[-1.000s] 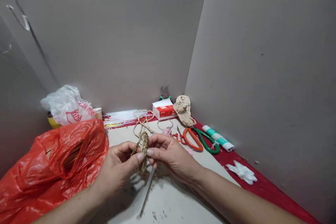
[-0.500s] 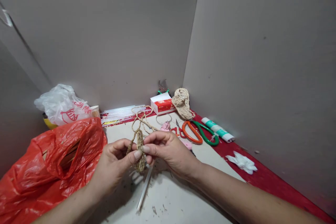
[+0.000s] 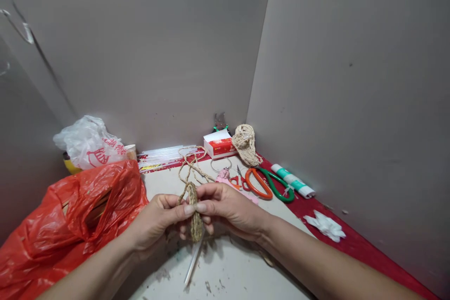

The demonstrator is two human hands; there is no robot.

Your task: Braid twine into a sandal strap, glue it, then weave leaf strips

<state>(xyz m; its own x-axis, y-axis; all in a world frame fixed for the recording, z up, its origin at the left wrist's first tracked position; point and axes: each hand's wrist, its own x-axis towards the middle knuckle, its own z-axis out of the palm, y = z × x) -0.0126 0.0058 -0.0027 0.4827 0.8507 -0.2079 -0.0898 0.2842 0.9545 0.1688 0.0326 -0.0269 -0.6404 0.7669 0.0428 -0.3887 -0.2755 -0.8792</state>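
Flat grey walls [image 3: 158, 56] fill the upper frame; at lower centre our left hand [image 3: 159, 220] and right hand [image 3: 230, 208] — curled nearly closed — pinch a folded tan braided-fibre cord [image 3: 195, 226], likely light and pliable, best gripped mid-bundle.

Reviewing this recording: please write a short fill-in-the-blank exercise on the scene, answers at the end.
1. Braided cord is pinched between the left hand and the ____ hand.
2. The red bag lies on the picture's ____ side.
3. The loop handle nearest the green handle is ____.
4. The crumpled tissue is coloured ____.

Missing words: right; left; orange; white.
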